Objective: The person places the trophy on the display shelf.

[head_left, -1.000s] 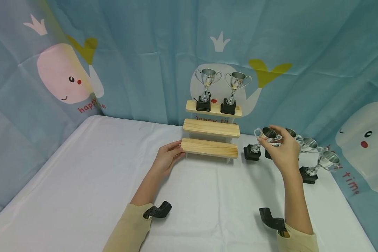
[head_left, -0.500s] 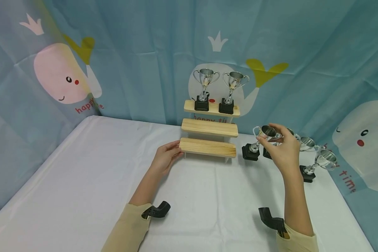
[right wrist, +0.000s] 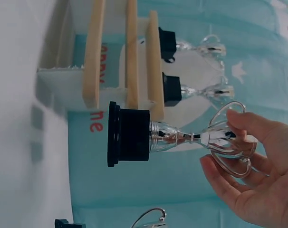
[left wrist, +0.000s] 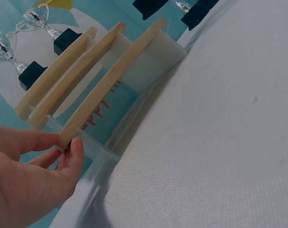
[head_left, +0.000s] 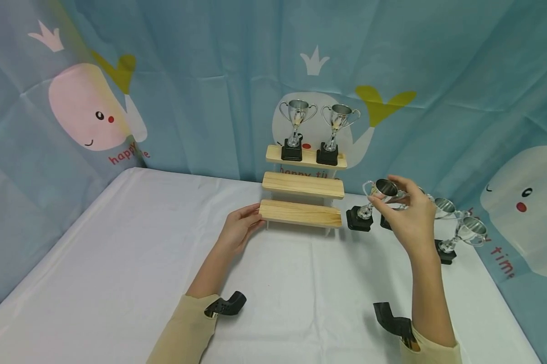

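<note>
My right hand (head_left: 410, 215) pinches a silver trophy cup (right wrist: 222, 139) by its bowl, thumb on one side and fingers on the other. The black square base (right wrist: 129, 135) hangs clear of the table, just right of a three-step wooden display stand (head_left: 302, 184). At the stand's left, my left hand (left wrist: 44, 171) pinches the end of the lowest wooden step (left wrist: 110, 83) between thumb and fingers. Two more trophies, one at the left (head_left: 296, 126) and one at the right (head_left: 337, 132), stand upright on the top step. The middle and lowest steps bear nothing.
Several more trophies (head_left: 469, 232) stand on the white-covered table (head_left: 273, 303) at the right, partly behind my right hand. A blue curtain (head_left: 200, 101) with printed whales hangs close behind the stand. Clear side panels (left wrist: 151, 61) hold up the steps.
The right hand has lifted the trophy slightly and brought it a little left toward the stand. My left hand keeps its hold on the lowest step. The head view has shifted slightly.
</note>
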